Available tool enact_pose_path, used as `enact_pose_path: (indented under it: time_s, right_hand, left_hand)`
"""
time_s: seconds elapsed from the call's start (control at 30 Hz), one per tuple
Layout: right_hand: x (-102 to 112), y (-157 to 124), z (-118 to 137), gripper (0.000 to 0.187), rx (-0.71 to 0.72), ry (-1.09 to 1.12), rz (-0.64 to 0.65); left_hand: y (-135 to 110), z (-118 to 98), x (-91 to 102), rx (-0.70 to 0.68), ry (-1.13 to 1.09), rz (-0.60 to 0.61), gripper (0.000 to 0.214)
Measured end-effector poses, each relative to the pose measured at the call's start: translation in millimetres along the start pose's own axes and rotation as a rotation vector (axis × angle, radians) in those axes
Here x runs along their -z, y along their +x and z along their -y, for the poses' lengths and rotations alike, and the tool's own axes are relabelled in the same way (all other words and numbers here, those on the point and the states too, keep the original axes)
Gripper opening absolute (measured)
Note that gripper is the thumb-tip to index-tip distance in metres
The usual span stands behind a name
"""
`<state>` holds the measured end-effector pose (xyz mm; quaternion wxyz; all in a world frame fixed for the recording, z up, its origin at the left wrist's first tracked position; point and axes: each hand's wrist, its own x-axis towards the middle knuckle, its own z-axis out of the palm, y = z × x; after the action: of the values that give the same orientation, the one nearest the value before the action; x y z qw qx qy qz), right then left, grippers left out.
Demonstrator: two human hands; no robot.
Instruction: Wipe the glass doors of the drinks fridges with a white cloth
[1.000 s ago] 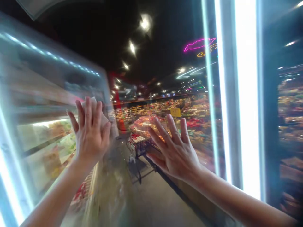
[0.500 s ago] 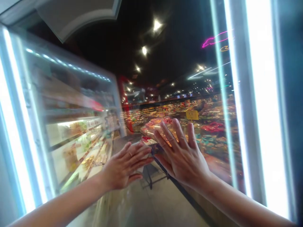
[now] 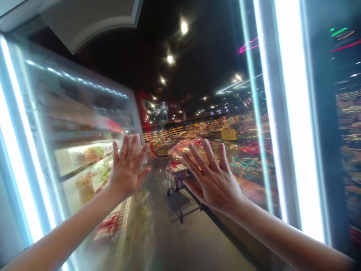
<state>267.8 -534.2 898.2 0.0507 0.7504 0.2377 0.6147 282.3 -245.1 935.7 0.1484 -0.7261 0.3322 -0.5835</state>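
Two flat hands press the clear glass door pane [image 3: 251,162], fingers spread; left hand [image 3: 126,171], fingers upward, apparently covers a white cloth [image 3: 139,145]; right hand [image 3: 214,182] lies near, to its right.

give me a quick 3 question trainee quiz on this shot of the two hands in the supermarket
1. True or false: the right hand is clenched into a fist.
2. Pick one: what shows on the aisle floor between the two hands? A) a shopping cart B) a stepladder C) a mop bucket
3. Fill the gap: the left hand is spread flat, its fingers pointing ____.

Key: 1 false, it is open and flat with the fingers spread; 2 A; 3 up.
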Motion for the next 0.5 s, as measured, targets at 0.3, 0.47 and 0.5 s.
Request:
enact_pose_path:
  time_s: [0.3, 0.47, 0.5]
  right_hand:
    - [0, -2, -5, 0.083, -0.004, 0.008, 0.034]
    - [0, -1, -5, 0.082, -0.010, 0.008, 0.043]
    - [0, -1, -5, 0.082, -0.008, 0.009, 0.039]
  left_hand:
    - [-3, -7, -3.0, -0.047, -0.004, 0.027, 0.087]
    - [-10, -5, 0.0, -0.374, -0.076, 0.133, 0.075]
    - [-12, 0, 2.1, -0.320, -0.061, 0.112, 0.072]
